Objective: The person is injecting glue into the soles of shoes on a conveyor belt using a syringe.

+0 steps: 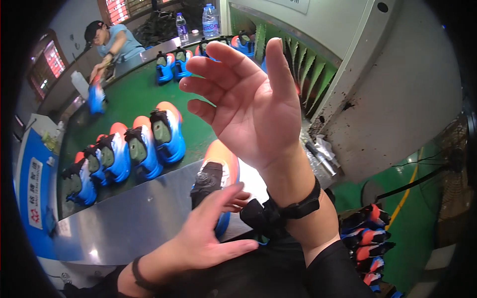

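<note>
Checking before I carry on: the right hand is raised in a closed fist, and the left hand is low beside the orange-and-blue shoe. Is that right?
Not quite: the right hand is not in a fist. The head view shows it raised and open, palm in view. The left hand is indeed low beside the orange-and-blue shoe.

The right hand [248,107] is raised above the near edge of the surface [134,211], its palm turned toward the head, thumb upright and fingers loosely bent and spread, the forearm [318,226] rising steeply below. Lower down by that edge, the left hand [203,226] angles rightward, thumb stretched well apart from its fingers.
</note>
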{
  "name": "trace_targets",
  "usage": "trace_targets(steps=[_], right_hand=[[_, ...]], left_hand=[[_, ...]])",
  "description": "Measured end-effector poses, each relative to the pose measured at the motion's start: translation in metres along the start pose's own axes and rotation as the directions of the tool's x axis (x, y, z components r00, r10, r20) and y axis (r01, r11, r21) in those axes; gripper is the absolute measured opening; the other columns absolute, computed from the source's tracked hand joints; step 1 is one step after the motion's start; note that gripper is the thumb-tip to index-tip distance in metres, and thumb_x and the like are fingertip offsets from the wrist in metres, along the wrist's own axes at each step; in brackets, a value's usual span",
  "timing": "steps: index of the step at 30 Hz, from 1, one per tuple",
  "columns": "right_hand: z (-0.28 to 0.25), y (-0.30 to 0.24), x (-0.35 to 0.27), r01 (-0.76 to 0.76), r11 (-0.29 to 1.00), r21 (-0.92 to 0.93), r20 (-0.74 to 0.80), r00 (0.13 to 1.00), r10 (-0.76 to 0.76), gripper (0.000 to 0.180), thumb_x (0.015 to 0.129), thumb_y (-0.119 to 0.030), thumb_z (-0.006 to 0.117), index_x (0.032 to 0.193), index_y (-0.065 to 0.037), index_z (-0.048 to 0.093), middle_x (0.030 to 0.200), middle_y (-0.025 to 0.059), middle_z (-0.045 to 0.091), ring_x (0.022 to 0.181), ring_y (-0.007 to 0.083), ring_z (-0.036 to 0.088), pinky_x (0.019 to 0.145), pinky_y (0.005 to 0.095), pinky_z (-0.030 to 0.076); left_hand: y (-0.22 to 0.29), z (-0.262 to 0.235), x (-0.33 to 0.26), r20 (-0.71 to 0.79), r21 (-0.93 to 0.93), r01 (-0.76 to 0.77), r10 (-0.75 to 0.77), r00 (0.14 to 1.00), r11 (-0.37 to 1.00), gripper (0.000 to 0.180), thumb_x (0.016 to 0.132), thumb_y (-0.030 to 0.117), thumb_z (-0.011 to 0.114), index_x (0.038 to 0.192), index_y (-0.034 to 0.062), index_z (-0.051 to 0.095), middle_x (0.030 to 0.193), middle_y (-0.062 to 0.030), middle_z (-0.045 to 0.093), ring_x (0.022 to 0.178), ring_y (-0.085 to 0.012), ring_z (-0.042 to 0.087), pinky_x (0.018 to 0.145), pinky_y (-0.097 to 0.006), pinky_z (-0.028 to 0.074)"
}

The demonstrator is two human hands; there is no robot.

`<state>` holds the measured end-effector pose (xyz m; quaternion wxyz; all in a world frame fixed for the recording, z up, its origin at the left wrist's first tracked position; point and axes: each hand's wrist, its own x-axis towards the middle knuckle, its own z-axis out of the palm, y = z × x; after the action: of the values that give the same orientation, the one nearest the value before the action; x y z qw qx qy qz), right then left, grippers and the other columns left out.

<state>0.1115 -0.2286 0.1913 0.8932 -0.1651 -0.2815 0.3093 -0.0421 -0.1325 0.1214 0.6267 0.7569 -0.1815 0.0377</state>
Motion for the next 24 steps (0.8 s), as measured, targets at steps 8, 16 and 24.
trace_targets(steps=[8, 16, 24], right_hand=[[0.006, 0.026, -0.007, 0.266, 0.857, -0.441, 0.100, 0.964, -0.247, 0.026, 0.089, -0.025, 0.060, 0.097, 0.000, 0.058, 0.083, 0.0059, 0.064, 0.074, 0.0126, 0.062, 0.067, 0.0272, 0.049], [-0.008, 0.030, -0.008, 0.417, -0.464, -0.781, 0.592, 0.731, -0.339, 0.017, 0.072, -0.013, 0.070, 0.086, -0.006, 0.063, 0.076, 0.0071, 0.061, 0.071, 0.0238, 0.057, 0.067, 0.0344, 0.046], [-0.018, 0.017, -0.028, 0.384, -0.079, -0.920, 0.389, 0.864, -0.321, 0.010, 0.074, -0.013, 0.066, 0.075, -0.004, 0.061, 0.077, 0.0095, 0.064, 0.075, 0.0270, 0.058, 0.071, 0.0380, 0.046]], left_hand=[[0.007, 0.027, -0.009, 0.027, -0.293, 0.442, -0.455, 0.890, 0.848, 0.062, 0.075, 0.014, 0.077, 0.122, -0.0026, 0.040, 0.111, -0.0103, 0.054, 0.101, -0.0125, 0.054, 0.088, -0.027, 0.045], [-0.003, 0.033, -0.005, -0.035, -0.107, 0.290, -0.295, 0.955, 0.951, 0.054, 0.076, 0.009, 0.075, 0.118, -0.0014, 0.042, 0.115, -0.0098, 0.049, 0.105, -0.0143, 0.052, 0.092, -0.028, 0.043], [-0.004, 0.034, -0.003, 0.036, -0.387, 0.378, -0.395, 0.918, 0.841, 0.069, 0.077, 0.004, 0.073, 0.132, -0.0010, 0.031, 0.127, -0.0173, 0.047, 0.113, -0.0230, 0.053, 0.098, -0.035, 0.042]])
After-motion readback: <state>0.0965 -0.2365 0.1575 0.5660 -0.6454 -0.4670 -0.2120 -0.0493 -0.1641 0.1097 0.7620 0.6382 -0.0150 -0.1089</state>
